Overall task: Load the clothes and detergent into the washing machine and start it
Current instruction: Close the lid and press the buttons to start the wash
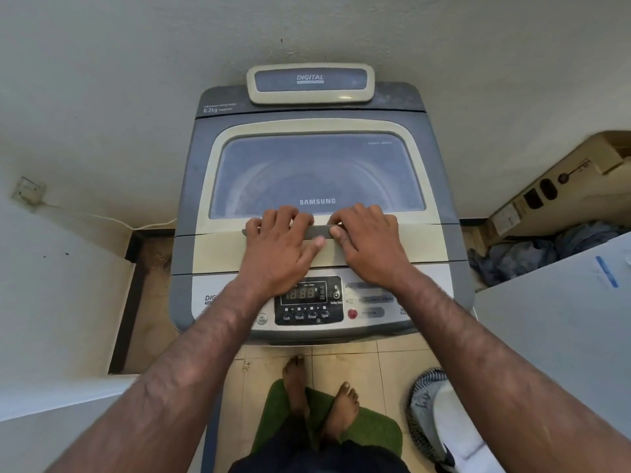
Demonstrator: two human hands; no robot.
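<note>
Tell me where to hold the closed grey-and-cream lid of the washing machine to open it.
Grip the dark grey handle bar at the front edge of the grey-and-cream lid, coming from the front, as both the left hand and right hand do; the hinge appears to be at the back.

- Your left hand [280,247] and right hand [367,245] are bare: no gloves, rings or watch.
- Your forearms are uncovered, with no sleeves in view.
- Your feet [321,397] are bare.
- You wear dark shorts [317,455] at the bottom edge.
</note>
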